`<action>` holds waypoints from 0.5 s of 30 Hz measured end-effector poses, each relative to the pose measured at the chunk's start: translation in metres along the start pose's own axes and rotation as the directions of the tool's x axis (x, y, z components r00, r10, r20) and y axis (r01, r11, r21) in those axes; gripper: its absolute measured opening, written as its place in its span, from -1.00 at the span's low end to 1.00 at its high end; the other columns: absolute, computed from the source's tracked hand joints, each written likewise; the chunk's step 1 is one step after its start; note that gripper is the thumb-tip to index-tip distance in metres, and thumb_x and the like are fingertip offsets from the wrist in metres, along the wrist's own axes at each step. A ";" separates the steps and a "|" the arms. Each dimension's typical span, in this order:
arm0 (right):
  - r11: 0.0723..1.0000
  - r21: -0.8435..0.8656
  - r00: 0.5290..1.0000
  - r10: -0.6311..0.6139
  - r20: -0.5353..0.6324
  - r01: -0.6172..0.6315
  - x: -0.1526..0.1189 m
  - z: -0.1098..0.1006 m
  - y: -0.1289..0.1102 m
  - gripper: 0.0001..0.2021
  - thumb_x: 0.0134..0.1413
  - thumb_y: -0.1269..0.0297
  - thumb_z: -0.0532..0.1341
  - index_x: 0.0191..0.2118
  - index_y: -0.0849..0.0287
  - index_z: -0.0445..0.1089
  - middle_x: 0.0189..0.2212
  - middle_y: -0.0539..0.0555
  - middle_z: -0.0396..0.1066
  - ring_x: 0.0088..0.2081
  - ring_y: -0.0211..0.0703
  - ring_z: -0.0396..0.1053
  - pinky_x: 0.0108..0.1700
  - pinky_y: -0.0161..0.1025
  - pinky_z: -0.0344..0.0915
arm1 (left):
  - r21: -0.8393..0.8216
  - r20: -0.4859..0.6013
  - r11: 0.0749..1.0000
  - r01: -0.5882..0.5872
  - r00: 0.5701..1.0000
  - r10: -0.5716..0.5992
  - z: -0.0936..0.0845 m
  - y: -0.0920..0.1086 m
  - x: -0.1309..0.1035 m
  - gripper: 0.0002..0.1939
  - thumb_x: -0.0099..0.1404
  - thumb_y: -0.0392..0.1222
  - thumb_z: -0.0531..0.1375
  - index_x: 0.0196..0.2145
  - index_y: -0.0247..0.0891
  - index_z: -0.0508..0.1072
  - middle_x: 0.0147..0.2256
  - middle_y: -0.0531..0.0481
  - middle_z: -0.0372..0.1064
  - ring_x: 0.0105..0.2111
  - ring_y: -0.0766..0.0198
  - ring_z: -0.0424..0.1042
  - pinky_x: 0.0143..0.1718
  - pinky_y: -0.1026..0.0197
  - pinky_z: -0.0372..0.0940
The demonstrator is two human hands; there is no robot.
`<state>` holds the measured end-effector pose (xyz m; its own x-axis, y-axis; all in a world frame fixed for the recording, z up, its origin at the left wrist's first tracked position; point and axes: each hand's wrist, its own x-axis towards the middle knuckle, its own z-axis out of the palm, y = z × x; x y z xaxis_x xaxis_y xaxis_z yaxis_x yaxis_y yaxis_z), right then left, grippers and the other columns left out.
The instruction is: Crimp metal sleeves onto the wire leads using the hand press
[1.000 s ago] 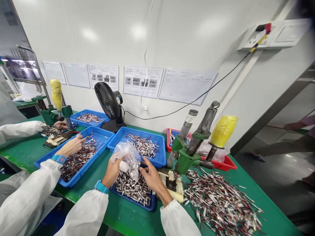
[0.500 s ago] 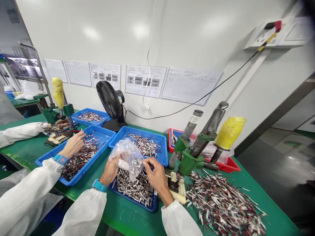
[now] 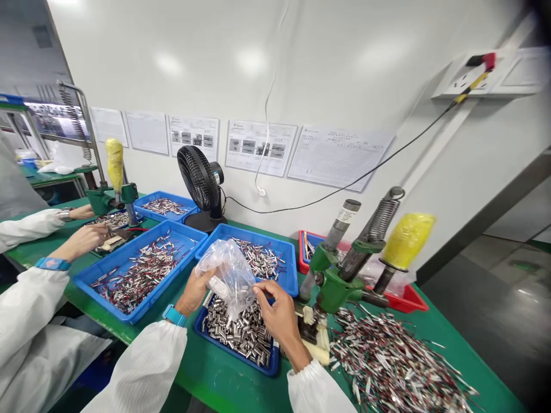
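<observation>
My left hand is closed around one side of a clear plastic bag. A white ribbed piece shows at its fingertips, partly behind the film. My right hand pinches the bag's other side between thumb and fingers. Beneath the bag lies a small dark blue tray of short shiny metal cylinders. The bag hides part of them. Just behind is a larger blue tray with thin silvery pieces on red and black wires.
Right of my hands stands a green hand press with a yellow-wrapped handle. A pile of wired pieces spreads beside it. A co-worker's hands are at another press on the left, beyond a blue tray. A black fan stands behind.
The view has shifted slightly, while both my hands keep hold of the bag over the metal cylinders. The co-worker's nearer hand has moved from the blue tray left to the press.
</observation>
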<state>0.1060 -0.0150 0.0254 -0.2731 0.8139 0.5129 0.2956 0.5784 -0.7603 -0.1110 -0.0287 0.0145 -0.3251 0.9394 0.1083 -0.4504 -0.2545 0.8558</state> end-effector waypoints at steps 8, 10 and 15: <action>0.995 0.021 0.994 -0.097 -0.041 0.098 -0.004 0.004 -0.007 -0.76 0.31 0.20 0.16 -0.28 0.15 0.55 -0.29 0.12 0.56 -0.20 -0.07 0.49 -0.10 -0.17 0.37 | 0.055 0.028 0.998 -0.025 0.999 0.024 -0.015 0.013 -0.001 -0.33 -0.08 -0.02 0.53 -0.01 -0.30 0.58 -0.06 -0.20 0.60 0.08 -0.15 0.47 0.26 -0.14 0.18; 0.992 0.015 0.991 -0.125 -0.052 0.126 -0.005 0.005 -0.008 -0.78 0.31 0.22 0.17 -0.26 0.14 0.55 -0.28 0.12 0.56 -0.20 -0.07 0.49 -0.08 -0.16 0.37 | 0.050 0.019 0.999 -0.012 1.000 0.011 -0.020 0.015 -0.003 -0.30 -0.09 0.01 0.53 0.01 -0.29 0.57 -0.06 -0.19 0.60 0.10 -0.17 0.46 0.27 -0.18 0.16; 0.983 -0.017 0.978 -0.184 -0.094 0.183 -0.006 0.006 -0.009 -0.82 0.30 0.28 0.19 -0.22 0.12 0.57 -0.24 0.10 0.57 -0.17 -0.08 0.48 -0.05 -0.14 0.35 | 0.014 0.089 0.999 0.041 0.995 -0.042 -0.028 0.015 -0.012 -0.31 -0.03 0.03 0.51 0.05 -0.24 0.55 -0.02 -0.17 0.58 0.18 -0.17 0.38 0.30 -0.14 0.15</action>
<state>0.0992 -0.0252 0.0271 -0.2354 0.6952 0.6792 0.2557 0.7185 -0.6468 -0.1369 -0.0499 0.0119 -0.2306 0.9660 0.1166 -0.4513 -0.2124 0.8667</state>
